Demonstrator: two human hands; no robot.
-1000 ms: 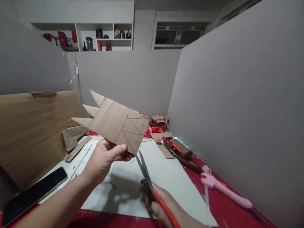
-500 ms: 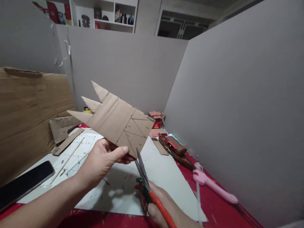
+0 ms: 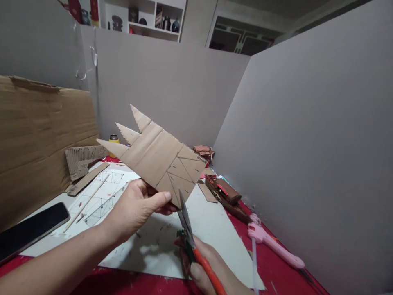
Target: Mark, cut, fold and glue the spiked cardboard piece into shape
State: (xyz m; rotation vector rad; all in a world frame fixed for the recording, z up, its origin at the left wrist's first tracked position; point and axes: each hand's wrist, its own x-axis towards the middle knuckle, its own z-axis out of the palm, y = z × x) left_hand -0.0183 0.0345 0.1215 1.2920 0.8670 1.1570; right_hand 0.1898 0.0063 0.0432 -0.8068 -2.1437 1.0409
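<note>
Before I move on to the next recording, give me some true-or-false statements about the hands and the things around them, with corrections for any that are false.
1. The left hand holds the cardboard piece. True.
2. The right hand holds a pencil. False: it holds scissors with an orange handle.
3. Dark lines are drawn on the cardboard piece. True.
4. The cardboard piece lies flat on the white sheet. False: it is held up above the sheet, tilted.
5. The scissors' blades are at the lower corner of the cardboard piece. True.
6. The phone lies on the right side. False: it lies on the left; the pink tool is on the right.
</note>
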